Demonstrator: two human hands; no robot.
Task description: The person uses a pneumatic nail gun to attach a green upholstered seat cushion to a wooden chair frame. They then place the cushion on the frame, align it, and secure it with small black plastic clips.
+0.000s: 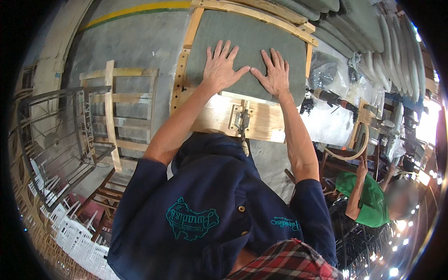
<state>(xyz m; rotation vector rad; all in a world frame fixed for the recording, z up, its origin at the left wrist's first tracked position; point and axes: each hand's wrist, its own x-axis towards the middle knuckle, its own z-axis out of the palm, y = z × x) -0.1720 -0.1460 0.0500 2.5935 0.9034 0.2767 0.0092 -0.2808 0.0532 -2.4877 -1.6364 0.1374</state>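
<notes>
Both palms lie flat on a grey-green fabric-covered panel (242,32), which sits inside a wooden frame (179,74). My left hand (221,67) has its fingers spread on the panel's left part. To the right, my right hand (274,74) is spread too, its thumb tip touching or almost touching the left thumb. Neither hand grips anything. Close to my body, a metal toggle clamp (243,119) is mounted on a wooden board (212,116) at the frame's near side.
On the right lie a power drill (332,99) and clear plastic wrap (329,70). Several grey cushioned pads (396,51) are stacked at the far right. A person in green (368,200) works at lower right. Wooden slats (110,107) and a metal rack (56,140) stand left.
</notes>
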